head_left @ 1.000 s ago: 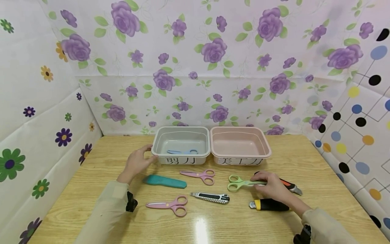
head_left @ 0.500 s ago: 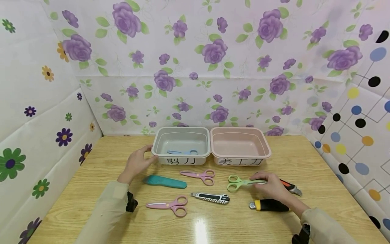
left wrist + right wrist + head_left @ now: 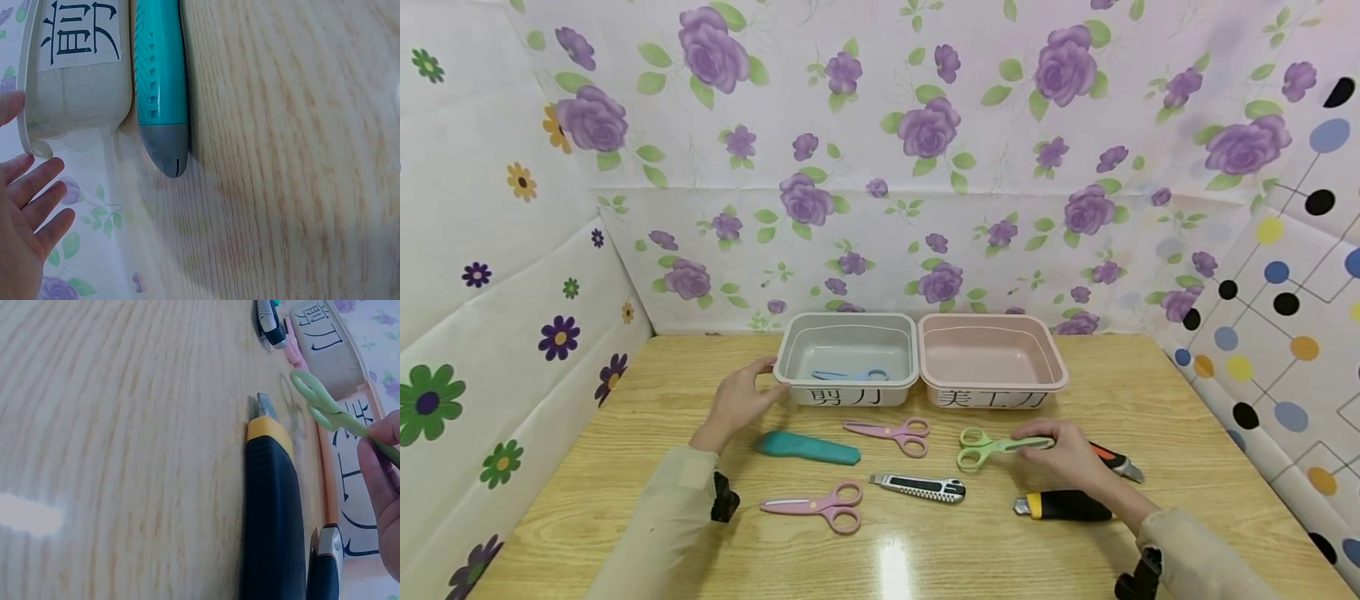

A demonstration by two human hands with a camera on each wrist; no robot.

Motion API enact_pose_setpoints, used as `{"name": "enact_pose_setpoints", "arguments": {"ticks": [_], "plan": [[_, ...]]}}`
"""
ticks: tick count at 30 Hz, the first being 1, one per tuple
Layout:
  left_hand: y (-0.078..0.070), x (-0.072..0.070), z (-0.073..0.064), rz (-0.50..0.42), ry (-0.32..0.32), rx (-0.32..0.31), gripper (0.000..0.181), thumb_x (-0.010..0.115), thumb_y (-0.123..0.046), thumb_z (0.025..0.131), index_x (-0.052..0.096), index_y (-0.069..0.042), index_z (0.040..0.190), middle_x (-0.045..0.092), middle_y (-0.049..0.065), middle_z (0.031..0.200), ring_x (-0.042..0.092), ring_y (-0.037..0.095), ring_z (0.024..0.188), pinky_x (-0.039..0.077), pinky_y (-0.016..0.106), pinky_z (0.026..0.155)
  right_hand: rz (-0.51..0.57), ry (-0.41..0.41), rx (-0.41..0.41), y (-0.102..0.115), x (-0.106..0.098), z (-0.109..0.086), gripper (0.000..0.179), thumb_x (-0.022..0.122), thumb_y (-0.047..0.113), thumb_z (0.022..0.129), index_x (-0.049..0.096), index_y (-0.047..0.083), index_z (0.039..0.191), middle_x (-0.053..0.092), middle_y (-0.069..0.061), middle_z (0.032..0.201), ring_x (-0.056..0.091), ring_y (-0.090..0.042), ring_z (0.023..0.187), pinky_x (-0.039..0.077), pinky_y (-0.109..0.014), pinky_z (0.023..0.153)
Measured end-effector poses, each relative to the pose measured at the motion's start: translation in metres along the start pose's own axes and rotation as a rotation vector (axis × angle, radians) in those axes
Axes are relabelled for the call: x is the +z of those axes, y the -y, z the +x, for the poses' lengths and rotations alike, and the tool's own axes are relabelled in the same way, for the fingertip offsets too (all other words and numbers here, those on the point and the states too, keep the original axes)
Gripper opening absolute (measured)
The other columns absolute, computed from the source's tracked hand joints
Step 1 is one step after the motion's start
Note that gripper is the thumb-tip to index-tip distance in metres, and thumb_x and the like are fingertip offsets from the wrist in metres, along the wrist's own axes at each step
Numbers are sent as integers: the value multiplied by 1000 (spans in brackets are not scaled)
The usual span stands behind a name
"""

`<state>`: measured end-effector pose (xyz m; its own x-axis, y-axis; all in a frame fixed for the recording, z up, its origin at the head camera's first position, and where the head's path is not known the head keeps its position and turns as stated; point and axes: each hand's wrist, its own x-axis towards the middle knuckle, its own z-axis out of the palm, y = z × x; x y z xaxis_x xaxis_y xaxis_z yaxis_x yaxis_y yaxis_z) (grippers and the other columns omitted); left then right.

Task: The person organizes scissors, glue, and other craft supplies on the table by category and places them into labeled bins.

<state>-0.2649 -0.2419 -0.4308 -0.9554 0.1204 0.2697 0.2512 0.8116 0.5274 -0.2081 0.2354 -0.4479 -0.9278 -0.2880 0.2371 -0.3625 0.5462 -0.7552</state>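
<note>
My right hand (image 3: 1066, 454) pinches green scissors (image 3: 976, 450) by the blade end between thumb and fingers, handle loops toward the left. In the right wrist view the green scissors (image 3: 312, 394) are raised off the table, their shadow below. Close by lie a yellow-and-black utility knife (image 3: 1067, 504) and an orange-and-black utility knife (image 3: 1116, 458), partly hidden behind the hand. My left hand (image 3: 741, 400) touches the left front corner of the grey bin (image 3: 846, 392), fingers fairly straight. Blue scissors (image 3: 850, 375) lie inside that bin. A teal utility knife (image 3: 808, 447) is just below the left hand.
The pink bin (image 3: 992, 396) stands right against the grey one; both carry labels with Chinese characters. Two pink scissors (image 3: 891, 431) (image 3: 820, 506) and a silver-and-black utility knife (image 3: 921, 487) lie mid-table. Flower-printed cloth (image 3: 880, 225) rises behind the wooden table (image 3: 700, 358).
The green scissors have lifted slightly and shifted a little left in my right hand's grip. My left hand has stayed at the grey bin's corner.
</note>
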Motion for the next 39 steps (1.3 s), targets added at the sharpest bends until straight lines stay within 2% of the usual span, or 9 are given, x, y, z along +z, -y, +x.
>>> {"name": "enact_pose_setpoints", "arguments": {"ticks": [6,10,15,25,31,36,39], "plan": [[-2,-1,-1,0,-1,0,58,63,-37,83,49,-3,128,61,18,114,54,40,104,41,56,86,42,8,-15,21,-4,0,17,70,-1,74,70,0,91,66,-13,93,58,-4,85,50,-22,67],[-2,-1,-1,1,-5,0,58,63,-37,83,49,-3,128,61,18,113,55,40,104,41,57,85,71,28,5,14,-3,3,16,72,5,75,71,4,92,65,-10,95,57,-1,83,51,-21,65],[-1,0,-1,9,-3,-5,59,62,-39,84,49,-4,129,60,17,115,54,40,104,40,57,85,119,29,9,6,-3,9,15,72,9,76,71,8,91,64,-12,98,59,-5,82,52,-24,64],[-1,-1,-2,12,9,-17,60,61,-40,84,48,-4,130,60,18,116,53,40,105,39,58,87,179,79,15,22,-4,21,17,70,11,78,70,6,94,61,-12,99,61,-9,78,54,-27,63],[-4,-4,-2,17,14,-23,59,61,-39,84,48,-4,129,59,18,116,54,40,104,40,57,86,201,83,-16,34,-4,29,18,70,8,78,70,3,95,62,-15,99,61,-8,79,54,-26,64],[-5,-4,-2,18,16,-14,59,61,-40,84,48,-4,129,60,18,116,55,40,103,41,57,85,212,79,-46,43,-6,34,16,69,5,78,70,1,93,62,-16,97,60,-7,70,51,-25,55],[-5,-3,-2,22,18,-14,59,61,-40,84,48,-4,129,60,18,116,55,40,103,41,56,85,201,71,-73,48,-6,39,15,69,5,78,70,2,92,62,-15,97,59,-6,73,51,-24,55]]}}
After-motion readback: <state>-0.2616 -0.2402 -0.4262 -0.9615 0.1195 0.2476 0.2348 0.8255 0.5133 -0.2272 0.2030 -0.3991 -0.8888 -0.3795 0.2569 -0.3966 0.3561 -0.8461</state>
